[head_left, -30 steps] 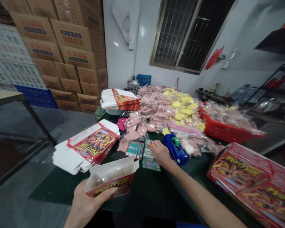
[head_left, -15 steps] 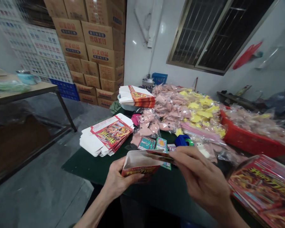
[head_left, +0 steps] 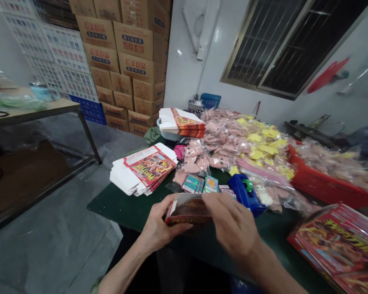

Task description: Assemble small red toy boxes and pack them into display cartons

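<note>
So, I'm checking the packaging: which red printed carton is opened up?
The carton between the left hand and right hand; the stack of cartons beside them lies folded flat.

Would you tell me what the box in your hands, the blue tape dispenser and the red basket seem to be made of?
The box looks like thin paperboard, glossy red print outside, sharply folded. The blue tape dispenser seems moulded plastic, smooth and shiny with rounded edges. The red basket also looks plastic, from its even, faintly glossy wall, though bags hide much of it.

Left hand (head_left: 161, 220) curled in a grip, right hand (head_left: 229, 226) angled down beside it, both at near centre.
</note>
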`<state>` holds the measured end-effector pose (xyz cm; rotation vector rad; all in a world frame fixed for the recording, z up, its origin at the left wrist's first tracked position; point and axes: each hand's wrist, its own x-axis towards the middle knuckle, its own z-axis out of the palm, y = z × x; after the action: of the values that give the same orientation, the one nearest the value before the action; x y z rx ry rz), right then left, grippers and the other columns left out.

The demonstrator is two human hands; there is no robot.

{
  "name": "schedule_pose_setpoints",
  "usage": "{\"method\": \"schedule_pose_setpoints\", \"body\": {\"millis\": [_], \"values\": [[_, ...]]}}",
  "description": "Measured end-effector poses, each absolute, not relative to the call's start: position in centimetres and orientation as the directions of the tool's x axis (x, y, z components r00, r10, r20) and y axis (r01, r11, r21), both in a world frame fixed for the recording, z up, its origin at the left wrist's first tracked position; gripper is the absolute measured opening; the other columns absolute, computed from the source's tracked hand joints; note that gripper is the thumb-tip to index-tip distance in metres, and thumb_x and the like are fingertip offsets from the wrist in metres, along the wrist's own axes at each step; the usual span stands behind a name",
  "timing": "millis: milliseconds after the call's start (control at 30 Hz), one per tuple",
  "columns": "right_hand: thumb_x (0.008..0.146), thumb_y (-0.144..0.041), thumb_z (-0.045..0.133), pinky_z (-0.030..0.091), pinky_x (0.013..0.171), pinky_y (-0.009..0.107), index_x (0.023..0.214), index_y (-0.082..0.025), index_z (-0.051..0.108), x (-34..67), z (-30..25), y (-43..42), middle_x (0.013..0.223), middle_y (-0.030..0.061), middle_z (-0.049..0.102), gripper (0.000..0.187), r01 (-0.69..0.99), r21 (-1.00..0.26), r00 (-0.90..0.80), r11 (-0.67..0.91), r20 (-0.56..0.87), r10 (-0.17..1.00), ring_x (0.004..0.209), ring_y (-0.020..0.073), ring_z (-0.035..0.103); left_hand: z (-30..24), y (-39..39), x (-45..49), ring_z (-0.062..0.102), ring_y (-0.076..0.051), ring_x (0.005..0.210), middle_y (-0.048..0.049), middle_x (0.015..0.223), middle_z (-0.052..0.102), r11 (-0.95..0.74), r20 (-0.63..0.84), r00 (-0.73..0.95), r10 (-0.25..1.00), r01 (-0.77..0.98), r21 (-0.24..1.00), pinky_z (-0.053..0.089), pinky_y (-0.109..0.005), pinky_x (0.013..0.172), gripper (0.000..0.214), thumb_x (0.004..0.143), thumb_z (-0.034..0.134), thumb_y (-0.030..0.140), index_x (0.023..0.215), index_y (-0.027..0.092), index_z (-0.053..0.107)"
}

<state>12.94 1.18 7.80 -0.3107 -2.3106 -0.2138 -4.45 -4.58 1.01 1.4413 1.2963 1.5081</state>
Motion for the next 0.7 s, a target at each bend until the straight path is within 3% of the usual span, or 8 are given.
{"method": "schedule_pose_setpoints", "body": {"millis": [133, 233, 333, 400, 467, 567, 633, 700], "values": [[0.092, -0.025, 0.043, 0.052, 0.069, 0.032, 0.107, -0.016, 0.058, 11.5, 7.4, -0.2, 0.09, 0.01, 0.064, 0.023, 0.272, -0.103, -0.693, 0.957, 0.669, 0.269, 0.083, 0.0197, 0.06, 0.3, -4.5, -4.3, 0.066, -0.017, 0.072, -0.0012, 0.086, 0.07, -0.295, 0.325, -0.19, 0.927, 0.169, 0.94, 0.054, -0.023, 0.065, 0.051, 0.062, 0.078, 0.028, 0.108, 0.019, 0.057], [0.088, -0.043, 0.049, 0.049, 0.07, 0.04, 0.099, -0.016, 0.062, 10.8, 7.2, -1.0, 0.097, 0.0138, 0.06, 0.032, 0.412, -0.091, -0.648, 0.907, 0.67, 0.362, 0.089, 0.0256, 0.056, -0.4, -4.5, -4.2, 0.067, -0.018, 0.076, -0.0019, 0.091, 0.07, -0.334, 0.376, -0.23, 0.898, 0.202, 0.921, 0.055, -0.024, 0.068, 0.054, 0.063, 0.077, 0.028, 0.112, 0.02, 0.054], [0.086, -0.034, 0.054, 0.045, 0.07, 0.044, 0.097, -0.016, 0.063, 10.2, 6.6, -1.4, 0.09, 0.0116, 0.062, 0.023, 0.525, -0.018, -0.643, 0.851, 0.647, 0.41, 0.084, 0.0269, 0.053, -1.5, -4.7, -3.9, 0.067, -0.021, 0.091, -0.0077, 0.107, 0.067, -0.459, 0.533, -0.297, 0.792, 0.286, 0.841, 0.056, -0.027, 0.077, 0.063, 0.07, 0.071, 0.024, 0.126, 0.02, 0.043], [0.085, -0.027, 0.055, 0.046, 0.072, 0.043, 0.104, -0.015, 0.059, 10.2, 6.0, -1.4, 0.088, 0.0093, 0.063, 0.023, 0.489, -0.054, -0.671, 0.871, 0.615, 0.415, 0.082, 0.0251, 0.054, -2.5, -4.7, -3.6, 0.065, -0.022, 0.098, -0.011, 0.113, 0.063, -0.532, 0.628, -0.365, 0.687, 0.337, 0.777, 0.055, -0.029, 0.081, 0.067, 0.074, 0.067, 0.021, 0.132, 0.021, 0.034], [0.085, -0.022, 0.055, 0.046, 0.079, 0.043, 0.116, -0.015, 0.053, 10.9, 5.4, -1.5, 0.097, 0.0097, 0.062, 0.032, 0.438, -0.115, -0.602, 0.892, 0.699, 0.386, 0.091, 0.025, 0.054, -3.4, -4.7, -3.4, 0.066, -0.021, 0.096, -0.0107, 0.111, 0.064, -0.559, 0.676, -0.41, 0.612, 0.381, 0.737, 0.056, -0.029, 0.08, 0.065, 0.075, 0.065, 0.018, 0.133, 0.022, 0.034], [0.083, -0.016, 0.056, 0.045, 0.088, 0.041, 0.123, -0.019, 0.046, 12.6, 4.4, -1.3, 0.109, 0.0112, 0.057, 0.042, 0.444, -0.332, -0.222, 0.833, 0.859, 0.461, 0.104, 0.0237, 0.053, -3.7, -4.4, -3.4, 0.066, -0.02, 0.094, -0.0078, 0.108, 0.065, -0.558, 0.734, -0.399, 0.55, 0.479, 0.678, 0.055, -0.029, 0.079, 0.056, 0.074, 0.066, 0.013, 0.124, 0.025, 0.044], [0.082, -0.016, 0.058, 0.047, 0.087, 0.039, 0.12, -0.02, 0.047, 13.4, 3.4, -0.8, 0.111, 0.0109, 0.056, 0.04, 0.383, -0.583, 0.005, 0.717, 0.778, 0.629, 0.104, 0.0223, 0.055, -3.2, -4.0, -3.6, 0.065, -0.02, 0.095, -0.0074, 0.109, 0.065, -0.564, 0.784, -0.357, 0.508, 0.55, 0.616, 0.055, -0.03, 0.08, 0.047, 0.073, 0.067, 0.012, 0.115, 0.024, 0.052], [0.082, -0.019, 0.059, 0.05, 0.084, 0.037, 0.117, -0.02, 0.046, 13.4, 2.0, 0.0, 0.111, 0.0106, 0.057, 0.037, 0.244, -0.757, 0.023, 0.607, 0.63, 0.776, 0.101, 0.0203, 0.059, -2.2, -3.4, -3.7, 0.065, -0.02, 0.092, -0.008, 0.107, 0.065, -0.573, 0.812, -0.311, 0.494, 0.587, 0.573, 0.055, -0.029, 0.077, 0.038, 0.072, 0.068, 0.013, 0.108, 0.023, 0.058]]}}
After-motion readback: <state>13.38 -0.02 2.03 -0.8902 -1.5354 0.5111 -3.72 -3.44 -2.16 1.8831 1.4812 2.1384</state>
